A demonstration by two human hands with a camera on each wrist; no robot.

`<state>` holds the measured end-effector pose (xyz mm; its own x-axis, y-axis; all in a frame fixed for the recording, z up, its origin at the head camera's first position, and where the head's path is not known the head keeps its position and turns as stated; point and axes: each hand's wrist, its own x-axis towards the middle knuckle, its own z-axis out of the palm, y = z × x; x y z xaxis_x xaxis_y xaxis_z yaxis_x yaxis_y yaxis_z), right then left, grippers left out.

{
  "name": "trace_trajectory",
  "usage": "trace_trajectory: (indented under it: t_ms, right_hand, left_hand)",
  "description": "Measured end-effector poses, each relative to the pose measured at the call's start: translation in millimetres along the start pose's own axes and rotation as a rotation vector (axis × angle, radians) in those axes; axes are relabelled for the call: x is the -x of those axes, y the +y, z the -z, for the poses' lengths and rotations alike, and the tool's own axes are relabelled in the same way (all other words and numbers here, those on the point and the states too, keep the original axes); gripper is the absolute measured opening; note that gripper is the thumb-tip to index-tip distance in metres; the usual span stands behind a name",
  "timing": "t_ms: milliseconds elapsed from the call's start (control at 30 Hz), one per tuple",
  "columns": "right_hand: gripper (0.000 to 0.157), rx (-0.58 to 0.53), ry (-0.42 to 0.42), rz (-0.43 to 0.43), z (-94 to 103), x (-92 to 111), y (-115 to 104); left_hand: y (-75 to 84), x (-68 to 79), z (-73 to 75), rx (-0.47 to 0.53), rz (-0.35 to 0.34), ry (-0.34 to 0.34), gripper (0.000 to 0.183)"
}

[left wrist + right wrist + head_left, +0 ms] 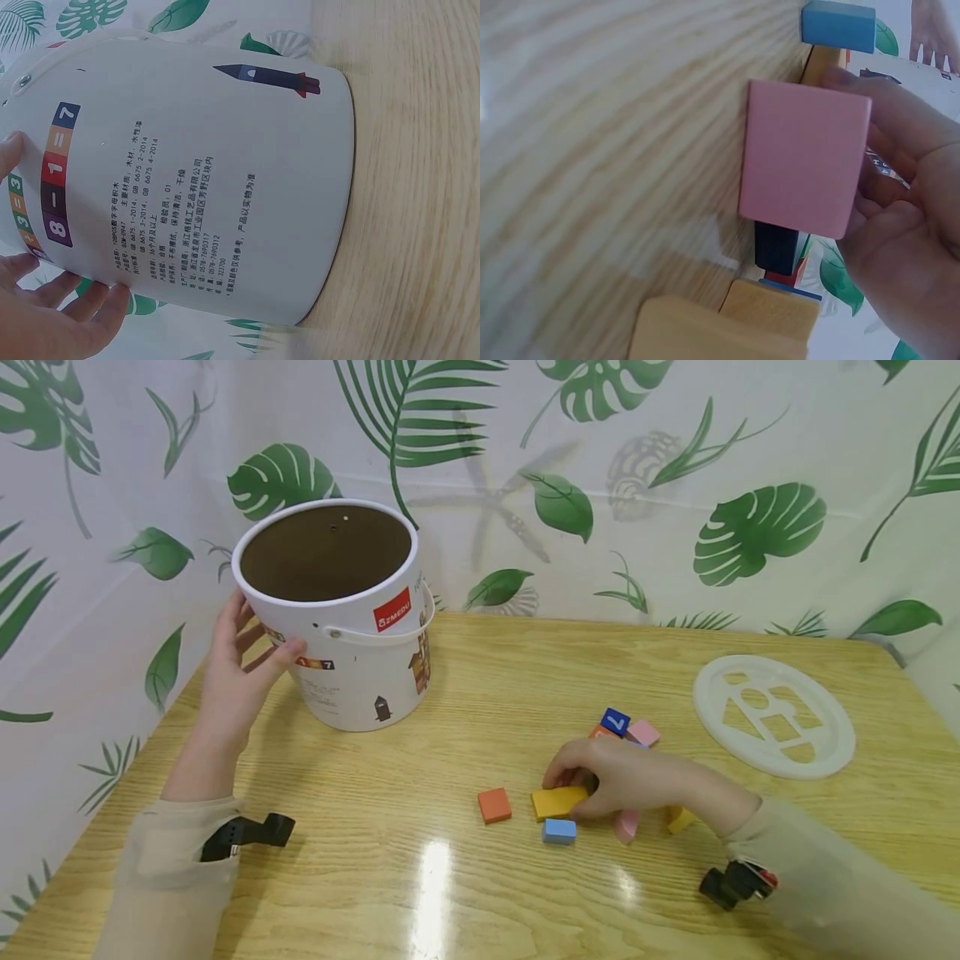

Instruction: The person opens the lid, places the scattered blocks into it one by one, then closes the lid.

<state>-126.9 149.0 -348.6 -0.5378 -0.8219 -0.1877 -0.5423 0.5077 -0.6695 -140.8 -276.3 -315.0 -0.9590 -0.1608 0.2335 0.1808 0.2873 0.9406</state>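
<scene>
My left hand (pixel 236 672) holds the left side of a white bucket (pixel 360 664), thumb on its printed front and fingers round the side. In the left wrist view, fingertips (pixel 112 300) press its wall below printed numbers. The bucket stands upright on the table. Over on the right, my right hand (pixel 626 777) pinches a yellow block (pixel 555 802) lying on the table, thumb at the near edge. An orange square block (pixel 494 806) lies left of it, a light blue block (pixel 559 832) just in front. A pink block (pixel 806 157) partly covers the fingers in the right wrist view.
Behind the right hand lie a dark blue block (pixel 616 721) marked 7 and a pink block (pixel 643 732). Another yellow block (pixel 679 818) sits beneath the right wrist. A white round plate with cut-out shapes (pixel 708 702) lies far right. Leaf-printed cloth (pixel 570 577) backs the wooden table (pixel 360 860).
</scene>
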Motion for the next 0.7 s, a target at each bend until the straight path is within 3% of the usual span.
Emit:
trace_trajectory:
  t_ms: [367, 700]
  right_hand:
    - [0.028, 0.065, 0.082, 0.029, 3.5, -7, -5]
    - [0.03, 0.134, 0.184, 0.047, 23.1, -18, -18]
  left_hand:
    - [1.0, 0.8, -0.5, -0.006, -0.002, 0.004, 0.082]
    - [0.8, 0.4, -0.8, -0.012, 0.0, 0.011, 0.082]
